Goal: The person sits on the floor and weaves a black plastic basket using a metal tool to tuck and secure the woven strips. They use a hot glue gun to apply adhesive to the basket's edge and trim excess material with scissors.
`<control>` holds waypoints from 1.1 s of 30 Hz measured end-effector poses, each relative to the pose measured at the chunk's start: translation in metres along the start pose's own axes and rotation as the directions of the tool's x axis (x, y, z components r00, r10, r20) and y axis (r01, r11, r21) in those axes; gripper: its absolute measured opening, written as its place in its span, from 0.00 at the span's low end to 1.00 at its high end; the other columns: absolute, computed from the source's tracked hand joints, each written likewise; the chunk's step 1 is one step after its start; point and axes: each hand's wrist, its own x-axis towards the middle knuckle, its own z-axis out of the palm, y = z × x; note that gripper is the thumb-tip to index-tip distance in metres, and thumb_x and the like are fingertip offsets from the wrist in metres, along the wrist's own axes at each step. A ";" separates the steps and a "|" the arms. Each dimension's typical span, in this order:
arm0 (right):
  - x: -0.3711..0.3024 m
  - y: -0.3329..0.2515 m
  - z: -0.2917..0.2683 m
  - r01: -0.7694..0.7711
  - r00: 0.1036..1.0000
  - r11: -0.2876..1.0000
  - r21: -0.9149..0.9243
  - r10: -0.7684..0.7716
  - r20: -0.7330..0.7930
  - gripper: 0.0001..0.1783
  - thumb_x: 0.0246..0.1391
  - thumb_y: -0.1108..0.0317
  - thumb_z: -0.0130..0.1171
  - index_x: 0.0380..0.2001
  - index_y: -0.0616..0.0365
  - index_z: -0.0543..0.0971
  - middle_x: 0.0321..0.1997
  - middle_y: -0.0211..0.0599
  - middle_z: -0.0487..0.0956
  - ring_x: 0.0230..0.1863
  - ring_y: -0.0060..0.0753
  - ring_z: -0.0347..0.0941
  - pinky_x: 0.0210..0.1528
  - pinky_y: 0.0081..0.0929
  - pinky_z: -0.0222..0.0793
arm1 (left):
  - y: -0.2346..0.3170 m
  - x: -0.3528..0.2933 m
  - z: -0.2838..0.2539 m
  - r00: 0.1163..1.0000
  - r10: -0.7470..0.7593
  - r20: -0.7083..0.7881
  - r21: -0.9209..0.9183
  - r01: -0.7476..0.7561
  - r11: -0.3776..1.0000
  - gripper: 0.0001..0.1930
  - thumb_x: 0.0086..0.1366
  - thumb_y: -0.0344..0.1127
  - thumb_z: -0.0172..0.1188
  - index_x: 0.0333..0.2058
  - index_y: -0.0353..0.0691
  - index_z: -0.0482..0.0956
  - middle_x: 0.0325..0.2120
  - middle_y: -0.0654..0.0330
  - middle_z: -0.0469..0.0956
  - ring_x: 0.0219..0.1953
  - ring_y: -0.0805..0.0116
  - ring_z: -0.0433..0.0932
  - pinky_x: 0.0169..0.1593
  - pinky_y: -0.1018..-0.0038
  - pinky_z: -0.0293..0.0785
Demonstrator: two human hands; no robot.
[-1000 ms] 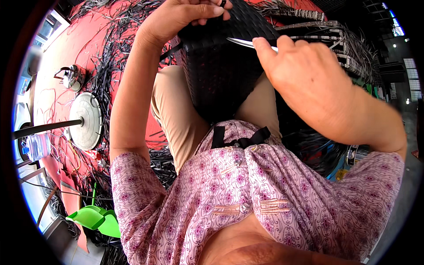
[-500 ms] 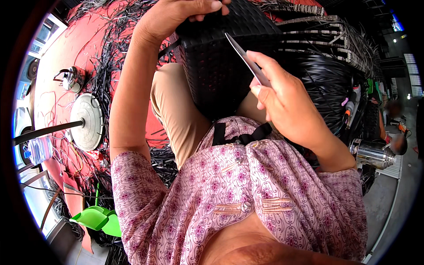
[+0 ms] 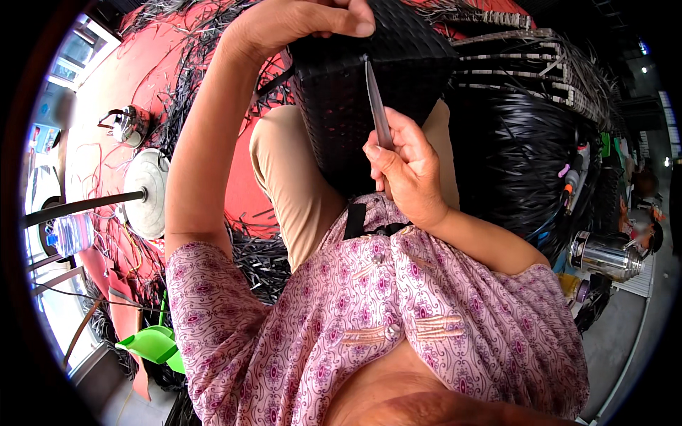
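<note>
while r hand grips pointed metal blade, fingers curled w/ thumb pressed on it, l hand is over black woven basket, fingers bent, thumb near index; can't tell if they pinch anything. basket btwn beige-trousered legs. blade tip pts up, at basket's near edge; contact unclear. loose black strips to r, + steel vacuum flask, any marking too small to read.

Pink-purple patterned blouse, beige trousers, black ribbon.
</note>
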 end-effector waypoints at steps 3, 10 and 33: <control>0.002 0.009 0.000 0.034 0.999 0.999 -0.006 -0.034 0.000 0.27 0.64 0.74 0.56 0.65 0.60 0.64 0.39 0.29 0.75 0.27 0.12 0.68 0.25 0.12 0.67 | 0.017 0.004 0.004 0.994 -0.086 0.066 0.008 0.086 0.996 0.06 0.63 0.25 0.67 0.39 0.34 0.84 0.33 0.67 0.83 0.37 0.79 0.80 0.46 0.81 0.76; 0.011 0.030 0.000 0.186 0.983 0.982 -0.038 -0.185 0.017 0.28 0.65 0.72 0.57 0.65 0.63 0.63 0.39 0.30 0.73 0.28 0.14 0.68 0.26 0.11 0.68 | 0.030 0.010 0.001 0.982 -0.120 0.145 0.176 0.094 0.980 0.06 0.64 0.29 0.67 0.39 0.35 0.85 0.32 0.66 0.84 0.36 0.79 0.79 0.43 0.80 0.76; -0.011 -0.002 0.001 0.123 0.992 0.992 0.000 -0.123 -0.006 0.28 0.65 0.73 0.57 0.66 0.63 0.65 0.38 0.28 0.76 0.29 0.12 0.67 0.31 0.13 0.67 | 0.057 0.022 0.005 0.911 -0.358 0.203 0.413 0.252 0.875 0.08 0.62 0.34 0.70 0.37 0.37 0.86 0.29 0.69 0.81 0.34 0.80 0.76 0.39 0.77 0.74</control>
